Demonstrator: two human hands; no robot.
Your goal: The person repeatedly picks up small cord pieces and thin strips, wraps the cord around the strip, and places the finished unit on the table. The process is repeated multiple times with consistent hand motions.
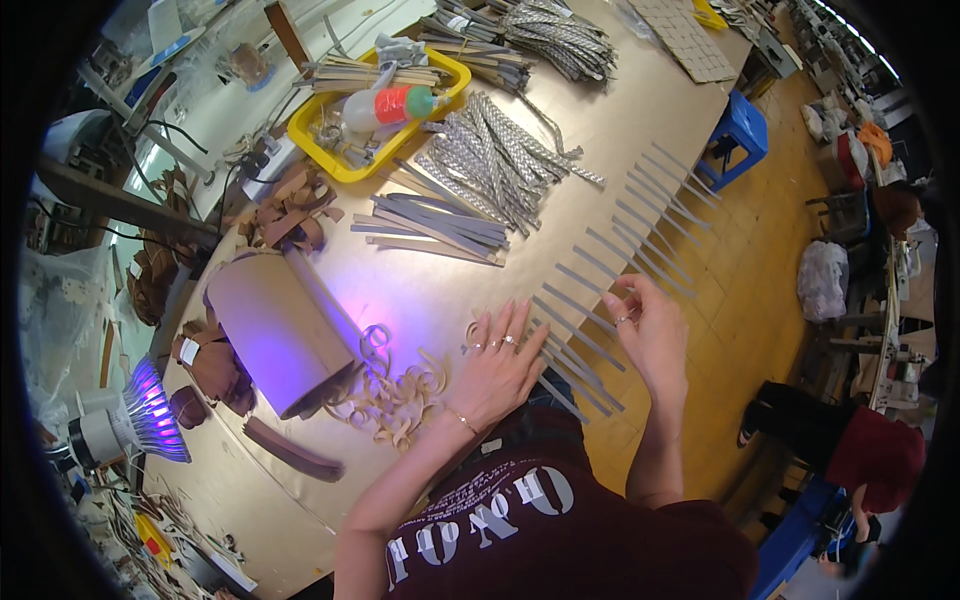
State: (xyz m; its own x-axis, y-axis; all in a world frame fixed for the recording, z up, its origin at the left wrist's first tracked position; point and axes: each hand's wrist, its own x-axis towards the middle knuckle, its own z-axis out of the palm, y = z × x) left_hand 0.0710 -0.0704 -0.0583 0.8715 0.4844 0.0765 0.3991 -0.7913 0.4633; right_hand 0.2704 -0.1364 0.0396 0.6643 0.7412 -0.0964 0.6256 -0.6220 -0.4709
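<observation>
My left hand (497,368) lies flat on the table edge, fingers stretched out, over the ends of several narrow grey strips (582,372). Rings show on its fingers. To its right, just off the edge, my right hand (652,335) is raised with thumb and fingertips drawn together; whatever they pinch is too small to make out. More grey strips (592,262) lie in a spaced row along the edge, their ends jutting out over the floor. Curled tan scraps (405,400) are heaped left of my left hand.
A brown roll of sheet material (280,330) lies left, near a lit purple lamp (150,415). Farther back are braided grey cords (490,160), flat strips (435,228) and a yellow tray (345,172) holding a bottle. A blue stool (738,135) stands beyond the edge; another person (880,455) is at right.
</observation>
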